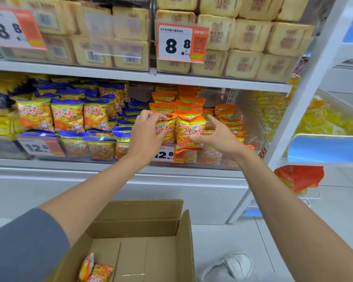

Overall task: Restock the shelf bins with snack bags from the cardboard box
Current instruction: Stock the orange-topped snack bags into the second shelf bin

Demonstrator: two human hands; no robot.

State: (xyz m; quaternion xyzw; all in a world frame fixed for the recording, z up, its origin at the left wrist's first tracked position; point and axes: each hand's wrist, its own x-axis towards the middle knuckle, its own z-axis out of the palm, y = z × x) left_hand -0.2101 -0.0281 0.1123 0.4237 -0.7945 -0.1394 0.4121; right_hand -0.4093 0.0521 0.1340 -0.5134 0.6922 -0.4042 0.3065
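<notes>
1. Two orange bags are held up well above the cardboard box (183, 237), right at the front of the orange bin (253, 129).
2. The first snack bag (167, 130) is pinched near its top by the left hand (146, 135), with the fingers curled over it. The second snack bag (192, 133) is gripped by the right hand (218, 137), thumb across the front.
3. Up and to the left of the box, the blue bags (67, 117) look pretty well topped up.
4. Inside the box only a couple of leftover bags (98, 269) can be spotted, in its near-left corner. So most of the restock seems done: these two need setting down, then those last ones.
</notes>
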